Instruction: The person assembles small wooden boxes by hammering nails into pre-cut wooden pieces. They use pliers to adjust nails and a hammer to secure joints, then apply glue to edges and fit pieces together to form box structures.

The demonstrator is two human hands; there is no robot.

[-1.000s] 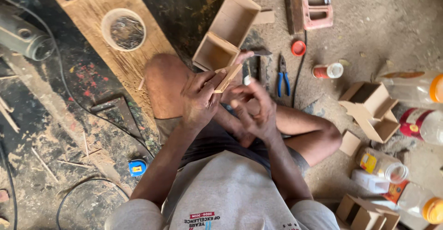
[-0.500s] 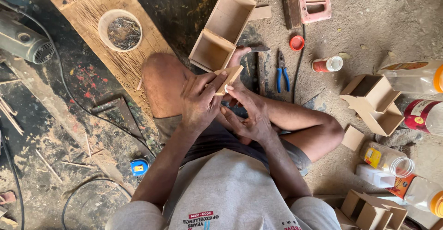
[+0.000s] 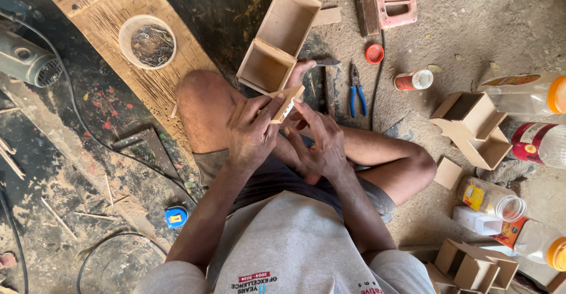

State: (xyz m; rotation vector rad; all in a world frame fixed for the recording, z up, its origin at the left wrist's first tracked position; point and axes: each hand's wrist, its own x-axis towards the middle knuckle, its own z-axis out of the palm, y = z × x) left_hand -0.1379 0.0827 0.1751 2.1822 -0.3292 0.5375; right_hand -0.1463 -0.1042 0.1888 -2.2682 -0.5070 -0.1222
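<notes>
A person sits cross-legged on a dusty workshop floor, seen from above. The left hand is closed around a small flat piece of light wood, gripping its lower end so that the piece slants up and to the right, just in front of the bare left knee. The right hand is just beside it, fingers loosely curled, with the fingertips at the lower edge of the same wood piece; whether it pinches something small cannot be told. Just beyond the wood piece, touching or nearly touching its top end, lies an open wooden box with two compartments, its hollow side up. To the left of the box a long plank lies aslant and carries a round plastic tub of nails. Right of the hands, blue-handled pliers lie on the floor, with a red bottle cap and a small lying can near them, and a pink-handled handsaw farther up. On the right edge are small open wooden boxes, plastic bottles and jars. At the left, a grey power tool with a black cable lies on the floor, and a blue tape measure rests near the left elbow.
</notes>
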